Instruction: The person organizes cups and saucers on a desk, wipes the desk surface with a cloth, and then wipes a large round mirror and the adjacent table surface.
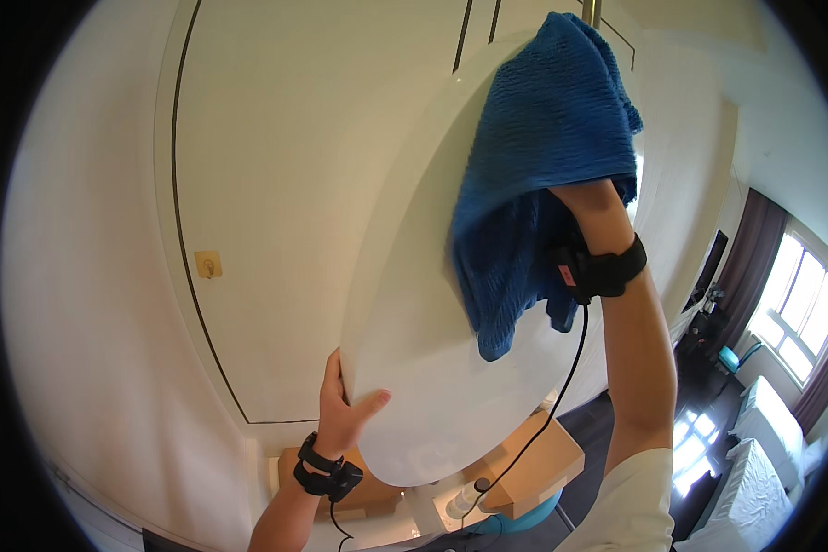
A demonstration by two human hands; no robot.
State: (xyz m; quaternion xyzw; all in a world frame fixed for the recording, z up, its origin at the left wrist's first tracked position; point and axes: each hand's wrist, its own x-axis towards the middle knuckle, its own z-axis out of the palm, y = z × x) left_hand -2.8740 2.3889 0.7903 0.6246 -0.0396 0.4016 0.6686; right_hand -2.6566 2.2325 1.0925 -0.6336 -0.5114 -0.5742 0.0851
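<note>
A large, smooth oval panel [414, 414], white and slightly glossy, fills the middle of the view. My left hand [345, 407] grips its lower left edge, with the thumb on the near face and fingers behind the rim. A textured blue towel [552, 117] hangs against the panel's upper right part. My right hand [586, 196] reaches up under the towel, and its fingers are hidden by the cloth. Black straps with small cabled devices circle both my wrists. Behind the towel, a brass-coloured rod [591, 12] shows at the top.
Below the panel are cardboard boxes [535, 462], a bottle [467, 498] with a dark cap and a turquoise seat [524, 514]. An adhesive hook [208, 264] is on the pale wall panel. White-covered beds [752, 490] and a window [797, 307] lie to the right.
</note>
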